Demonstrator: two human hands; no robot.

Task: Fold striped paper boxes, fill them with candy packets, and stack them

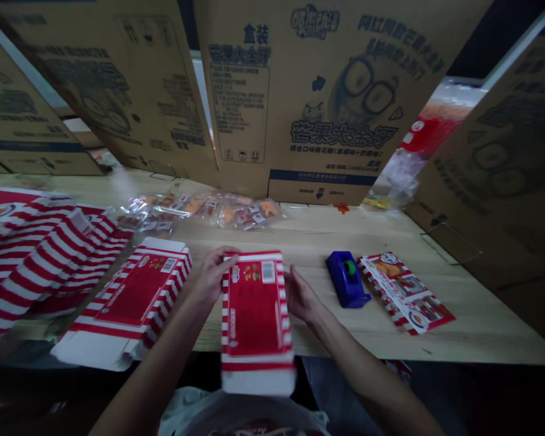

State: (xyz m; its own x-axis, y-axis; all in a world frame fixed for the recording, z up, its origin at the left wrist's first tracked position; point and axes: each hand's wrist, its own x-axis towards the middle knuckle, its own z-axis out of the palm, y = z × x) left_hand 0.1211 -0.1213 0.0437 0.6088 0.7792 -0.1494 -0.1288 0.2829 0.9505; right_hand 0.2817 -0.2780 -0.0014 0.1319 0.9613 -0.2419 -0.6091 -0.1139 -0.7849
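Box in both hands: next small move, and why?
Probably lower the red-striped box onto the wooden table and square it: the left hand and right hand hold it only by its long sides, and its white end hangs out past the table edge.

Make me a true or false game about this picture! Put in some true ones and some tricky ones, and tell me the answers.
1. The left hand and the right hand both hold a red-and-white striped carton. True.
2. A blue tape dispenser sits to the left of both hands. False: it sits to the right of the right hand.
3. Tall cardboard boxes stand along the far side of the wooden table. True.
4. Clear plastic bags lie on the floor. False: they lie on the wooden table.
5. A stack of striped cartons lies on the person's left. True.
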